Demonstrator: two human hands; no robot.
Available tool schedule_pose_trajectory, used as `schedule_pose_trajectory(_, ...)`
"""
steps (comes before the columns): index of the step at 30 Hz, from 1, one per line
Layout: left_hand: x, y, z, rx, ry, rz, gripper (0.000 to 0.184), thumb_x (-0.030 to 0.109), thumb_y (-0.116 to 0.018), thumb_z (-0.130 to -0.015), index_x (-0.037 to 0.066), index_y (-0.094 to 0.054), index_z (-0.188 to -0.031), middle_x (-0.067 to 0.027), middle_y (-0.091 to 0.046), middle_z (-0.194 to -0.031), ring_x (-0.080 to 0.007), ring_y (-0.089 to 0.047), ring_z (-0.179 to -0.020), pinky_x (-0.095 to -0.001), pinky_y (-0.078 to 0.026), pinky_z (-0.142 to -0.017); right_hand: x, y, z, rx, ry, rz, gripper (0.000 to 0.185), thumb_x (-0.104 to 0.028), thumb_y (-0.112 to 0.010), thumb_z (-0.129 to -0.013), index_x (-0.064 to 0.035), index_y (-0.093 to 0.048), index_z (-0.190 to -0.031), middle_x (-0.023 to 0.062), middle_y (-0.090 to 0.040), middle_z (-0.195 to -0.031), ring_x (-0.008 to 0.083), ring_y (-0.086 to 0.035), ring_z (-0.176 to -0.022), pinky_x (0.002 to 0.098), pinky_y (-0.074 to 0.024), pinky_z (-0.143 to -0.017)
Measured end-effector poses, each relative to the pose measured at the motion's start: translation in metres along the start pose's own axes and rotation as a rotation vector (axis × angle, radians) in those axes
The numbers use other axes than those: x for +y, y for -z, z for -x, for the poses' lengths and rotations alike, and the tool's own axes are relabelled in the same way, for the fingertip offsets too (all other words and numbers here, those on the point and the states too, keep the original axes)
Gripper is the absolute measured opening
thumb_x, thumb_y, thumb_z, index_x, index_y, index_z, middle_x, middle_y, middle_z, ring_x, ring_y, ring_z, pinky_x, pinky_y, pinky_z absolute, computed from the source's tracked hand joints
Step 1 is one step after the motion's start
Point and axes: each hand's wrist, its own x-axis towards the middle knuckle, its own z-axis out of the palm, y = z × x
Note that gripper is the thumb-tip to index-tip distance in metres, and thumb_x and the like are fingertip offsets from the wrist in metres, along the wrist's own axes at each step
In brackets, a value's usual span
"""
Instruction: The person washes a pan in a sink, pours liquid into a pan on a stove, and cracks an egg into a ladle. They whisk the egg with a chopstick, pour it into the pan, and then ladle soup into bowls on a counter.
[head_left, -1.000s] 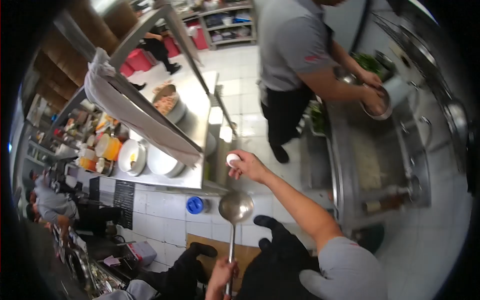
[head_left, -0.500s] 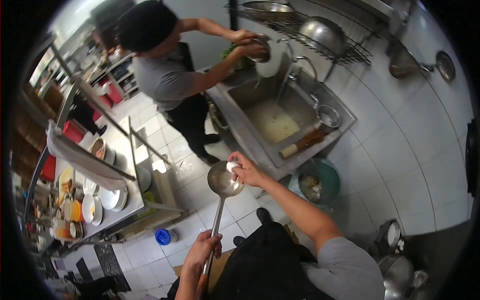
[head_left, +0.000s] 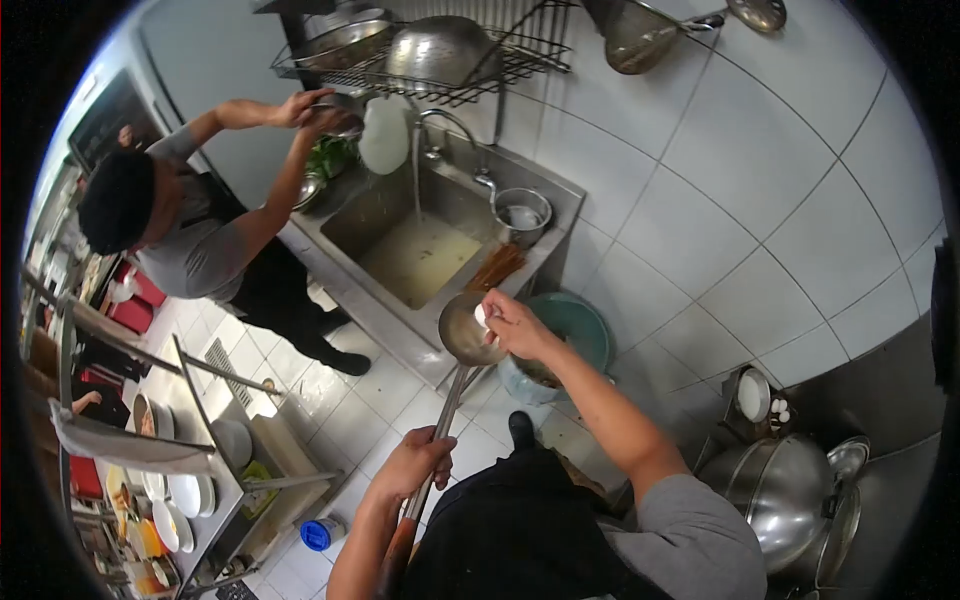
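Note:
My left hand (head_left: 415,465) is wrapped round the long handle of a metal ladle (head_left: 462,325), whose wooden end runs down toward my body. The ladle's bowl faces up in front of the sink's corner. Closed on a white egg (head_left: 481,316), my right hand (head_left: 515,325) is at the right rim of the bowl. My fingers cover much of the egg, so I cannot tell whether its shell is cracked. Beneath my right hand and forearm stands a teal bin (head_left: 593,325) with waste in it.
A steel sink (head_left: 345,262) with running water lies ahead. At its left a co-worker (head_left: 200,245) holds up a metal bowl (head_left: 342,118). Large metal pans (head_left: 790,495) and several eggs (head_left: 779,408) are at right. A blue-lidded tub (head_left: 316,535) stands on the floor.
My view has swung right, bringing more of the pans and eggs into sight. The ladle and egg, still held, are now nearer the sink's corner and bin. The co-worker still holds the bowl up.

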Motion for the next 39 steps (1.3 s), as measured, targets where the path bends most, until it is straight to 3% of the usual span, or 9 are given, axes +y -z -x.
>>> schedule_pose_trajectory(3,0.023,-0.025,-0.031,-0.065,0.021,-0.037,0.025,0.017,-0.057,-0.094,0.002,-0.047,-0.076,-0.0062,-0.049,-0.06,-0.0175,-0.05,-0.048,-0.0332,-0.043,-0.046,0.006,0.048,0.009,0.067,-0.082,0.014,0.01,-0.017,-0.053,-0.095,-0.0097,-0.046,-0.096,0.0031,-0.058,-0.072,0.0116,-0.062,-0.063,0.0303,-0.0432,-0.049)
schedule_pose_trajectory(11,0.073,-0.087,-0.107,-0.145,0.069,-0.146,0.025,0.017,-0.056,-0.095,0.003,-0.046,-0.077,-0.0056,-0.048,-0.062,-0.016,-0.047,-0.049,-0.0341,-0.042,-0.045,0.044,0.141,0.022,0.196,-0.051,0.149,0.01,-0.013,-0.056,-0.092,-0.0082,-0.048,-0.094,0.0086,-0.061,-0.073,0.0123,-0.061,-0.062,0.032,-0.0446,-0.053)
schedule_pose_trajectory(13,0.077,-0.097,-0.125,-0.163,0.088,-0.144,0.025,0.017,-0.056,-0.095,0.003,-0.046,-0.078,-0.0058,-0.048,-0.062,-0.0162,-0.047,-0.049,-0.0345,-0.043,-0.045,0.055,0.16,0.023,0.265,0.047,0.308,0.011,-0.011,-0.057,-0.088,-0.0059,-0.049,-0.092,0.0145,-0.059,-0.074,0.0232,-0.062,-0.065,0.0379,-0.0464,-0.059)
schedule_pose_trajectory(14,0.078,-0.103,-0.132,-0.173,0.094,-0.134,0.025,0.018,-0.056,-0.095,0.003,-0.046,-0.078,-0.0059,-0.048,-0.062,-0.0164,-0.047,-0.049,-0.0348,-0.043,-0.045,0.061,0.168,0.024,0.268,0.037,0.304,0.011,-0.011,-0.057,-0.088,-0.0059,-0.049,-0.092,0.0145,-0.059,-0.074,0.0232,-0.062,-0.065,0.0379,-0.0464,-0.059)
schedule_pose_trajectory(16,0.085,-0.115,-0.141,-0.167,0.121,-0.13,0.025,0.018,-0.056,-0.095,0.003,-0.046,-0.078,-0.0055,-0.047,-0.061,-0.0167,-0.048,-0.049,-0.0352,-0.044,-0.045,0.067,0.182,0.024,0.362,0.221,0.467,0.013,-0.01,-0.058,-0.084,-0.0029,-0.049,-0.091,0.0196,-0.057,-0.078,0.0353,-0.06,-0.072,0.0441,-0.046,-0.065)
schedule_pose_trajectory(19,0.098,-0.131,-0.15,-0.188,0.126,-0.156,0.027,0.017,-0.056,-0.095,0.003,-0.045,-0.075,-0.0045,-0.046,-0.059,-0.0171,-0.048,-0.048,-0.0354,-0.044,-0.044,0.071,0.199,0.024,0.354,0.186,0.456,0.014,-0.009,-0.058,-0.082,-0.0011,-0.048,-0.089,0.0213,-0.057,-0.083,0.0401,-0.057,-0.077,0.047,-0.0449,-0.07)
schedule_pose_trajectory(26,0.104,-0.144,-0.173,-0.245,0.157,-0.132,0.023,0.016,-0.055,-0.095,0.003,-0.044,-0.079,-0.0038,-0.045,-0.061,-0.0158,-0.047,-0.049,-0.0337,-0.044,-0.045,0.08,0.224,0.025,0.377,0.25,0.555,0.013,-0.008,-0.056,-0.081,-0.0013,-0.047,-0.088,0.0187,-0.056,-0.08,0.0385,-0.056,-0.079,0.0469,-0.0451,-0.071)
schedule_pose_trajectory(32,0.111,-0.148,-0.182,-0.249,0.197,-0.152,0.024,0.016,-0.055,-0.095,0.004,-0.042,-0.079,-0.0041,-0.045,-0.061,-0.016,-0.047,-0.049,-0.0337,-0.043,-0.045,0.107,0.229,0.02,0.356,0.182,0.69,0.017,-0.006,-0.056,-0.081,-0.0041,-0.048,-0.096,0.019,-0.055,-0.091,0.0405,-0.057,-0.087,0.0497,-0.047,-0.074)
schedule_pose_trajectory(39,0.12,-0.128,-0.195,-0.29,0.244,-0.089,0.019,0.014,-0.056,-0.093,0.004,-0.042,-0.084,-0.0026,-0.041,-0.06,-0.0151,-0.042,-0.047,-0.0342,-0.04,-0.044,0.101,0.23,0.016,0.4,0.168,0.689,0.024,-0.001,-0.057,-0.08,-0.0036,-0.052,-0.104,0.02,-0.048,-0.113,0.0412,-0.055,-0.1,0.0489,-0.0484,-0.086)
